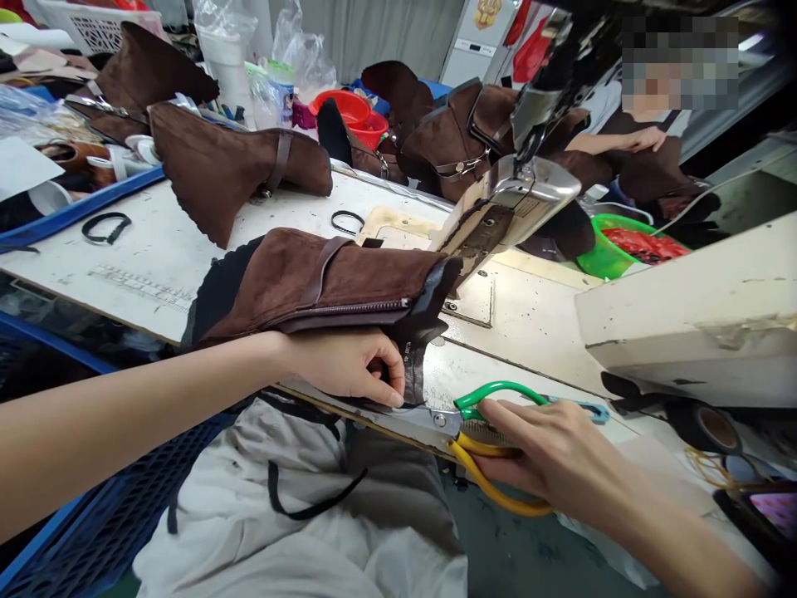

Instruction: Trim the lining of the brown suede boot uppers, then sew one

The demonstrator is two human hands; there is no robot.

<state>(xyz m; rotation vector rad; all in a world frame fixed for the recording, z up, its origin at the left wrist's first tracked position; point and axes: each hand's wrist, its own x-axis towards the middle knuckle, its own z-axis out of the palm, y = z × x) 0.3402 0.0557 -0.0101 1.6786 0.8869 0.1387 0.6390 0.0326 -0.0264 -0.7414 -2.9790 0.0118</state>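
A brown suede boot upper (311, 282) with a zipper and strap lies on its side across the worktable, its open end up against the post of a sewing machine (516, 208). My left hand (349, 361) pinches the black lining flap hanging at the boot's edge. My right hand (554, 457) grips scissors (479, 432) with one green and one yellow handle loop. Their blades lie at the table's front edge and reach under the flap by my left fingers.
More brown boot uppers (230, 162) lie on the white table (124, 257) and beyond the machine. A blue tray (75, 212) sits at left, red bowls (349, 108) at the back, a green basin (613, 249) at right. Another person's hand (641, 137) works opposite.
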